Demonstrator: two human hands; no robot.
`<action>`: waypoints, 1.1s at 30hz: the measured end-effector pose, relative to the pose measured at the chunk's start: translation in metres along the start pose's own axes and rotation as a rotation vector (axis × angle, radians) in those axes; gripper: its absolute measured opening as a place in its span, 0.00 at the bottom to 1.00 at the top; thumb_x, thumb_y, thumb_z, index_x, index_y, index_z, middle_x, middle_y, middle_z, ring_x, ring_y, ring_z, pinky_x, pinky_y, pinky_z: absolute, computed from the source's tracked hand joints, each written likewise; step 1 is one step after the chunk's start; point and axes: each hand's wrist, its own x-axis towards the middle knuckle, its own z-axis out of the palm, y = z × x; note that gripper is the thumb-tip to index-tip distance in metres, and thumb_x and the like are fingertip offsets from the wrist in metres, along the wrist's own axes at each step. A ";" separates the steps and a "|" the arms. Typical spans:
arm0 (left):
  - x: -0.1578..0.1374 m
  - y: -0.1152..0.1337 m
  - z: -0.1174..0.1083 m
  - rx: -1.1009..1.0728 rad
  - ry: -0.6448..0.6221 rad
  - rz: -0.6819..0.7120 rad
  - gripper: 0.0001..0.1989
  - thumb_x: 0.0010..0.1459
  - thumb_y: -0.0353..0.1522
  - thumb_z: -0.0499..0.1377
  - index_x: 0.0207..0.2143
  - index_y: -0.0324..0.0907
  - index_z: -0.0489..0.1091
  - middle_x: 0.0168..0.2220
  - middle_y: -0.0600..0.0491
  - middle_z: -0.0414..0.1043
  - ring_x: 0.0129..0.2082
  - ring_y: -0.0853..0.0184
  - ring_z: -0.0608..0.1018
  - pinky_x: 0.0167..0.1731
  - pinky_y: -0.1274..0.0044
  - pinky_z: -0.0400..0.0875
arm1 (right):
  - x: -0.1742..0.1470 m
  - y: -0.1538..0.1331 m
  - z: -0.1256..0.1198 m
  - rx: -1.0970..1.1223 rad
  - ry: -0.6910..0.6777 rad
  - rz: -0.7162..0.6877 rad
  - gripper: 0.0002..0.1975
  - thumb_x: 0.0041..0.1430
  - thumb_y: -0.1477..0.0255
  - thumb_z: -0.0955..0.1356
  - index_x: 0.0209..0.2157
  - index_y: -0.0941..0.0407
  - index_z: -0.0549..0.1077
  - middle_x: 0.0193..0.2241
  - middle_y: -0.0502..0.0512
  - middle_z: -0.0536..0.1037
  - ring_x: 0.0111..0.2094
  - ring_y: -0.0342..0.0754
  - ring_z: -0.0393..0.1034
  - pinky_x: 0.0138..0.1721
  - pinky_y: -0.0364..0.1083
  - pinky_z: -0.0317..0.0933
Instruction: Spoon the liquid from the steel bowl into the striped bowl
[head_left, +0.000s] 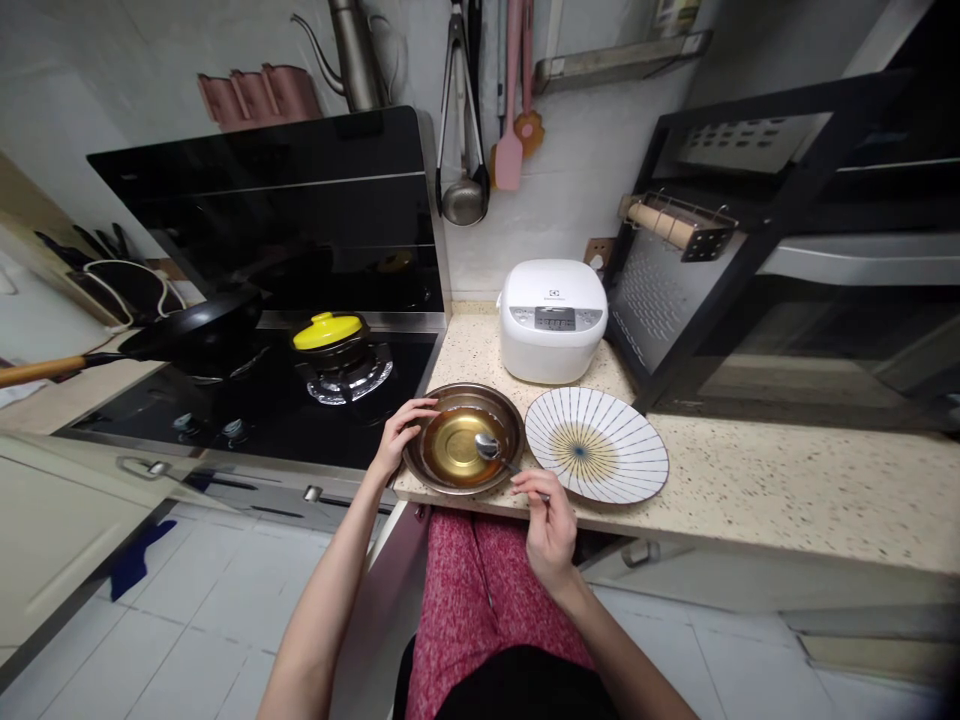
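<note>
A: Worktop [787, 480], cream, speckled?
B: Running rightward from the hob and carrying a cooker, a plate and a bowl.

A: Hob [277, 420], black?
B: Bearing two vessels, one on each burner.

A: Wok [199, 328], black, wooden-handled?
B: Standing on the left burner, its handle pointing left. The side wall is hiding whatever it is holding.

A: Rice cooker [553, 345], white?
B: Standing towards the back of the worktop, behind the bowl and plate. Its closed lid is concealing the inside.

A: Plate [630, 440], white, dark radiating lines?
B: Lying just right of the bowl and showing its patterned face; whether the two rims are touching, I am not managing to tell.

A: Bowl [510, 425], metal?
B: Standing at the worktop's near edge and holding an amber-looking liquid [454, 445], with a golden round showing at the bottom.

A: Pot [345, 352], dark, small?
B: Sitting on the right burner; a yellow lid [328, 331] is covering its contents.

A: Hands?
B: The left hand [403, 435] is lying over the bowl's left rim; whether its grip is clenching, I cannot tell. The right hand [550, 525] is pinching the spoon, its grip closing round the handle.

A: Spoon [487, 446], metal?
B: Reaching over the bowl's right rim, its head hovering over or dipping into the liquid; which, I cannot tell.
</note>
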 end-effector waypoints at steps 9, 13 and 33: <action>0.001 0.001 0.000 -0.010 0.002 0.006 0.17 0.62 0.35 0.57 0.46 0.43 0.83 0.57 0.44 0.76 0.59 0.48 0.74 0.64 0.54 0.61 | -0.002 0.004 0.012 0.036 -0.023 0.113 0.12 0.73 0.74 0.60 0.35 0.54 0.72 0.33 0.52 0.77 0.33 0.45 0.73 0.36 0.46 0.69; 0.001 0.001 0.000 -0.016 0.002 0.007 0.17 0.61 0.35 0.57 0.46 0.43 0.83 0.57 0.44 0.77 0.59 0.48 0.74 0.64 0.54 0.62 | -0.003 0.006 0.013 0.060 -0.023 0.161 0.12 0.73 0.73 0.61 0.35 0.54 0.72 0.33 0.52 0.76 0.31 0.45 0.72 0.35 0.45 0.69; 0.001 0.000 0.000 -0.007 -0.004 0.006 0.17 0.62 0.36 0.56 0.47 0.43 0.82 0.57 0.44 0.76 0.60 0.48 0.74 0.65 0.54 0.61 | -0.005 0.008 0.011 0.181 0.089 0.223 0.11 0.74 0.71 0.61 0.36 0.54 0.71 0.34 0.51 0.76 0.32 0.45 0.74 0.36 0.47 0.71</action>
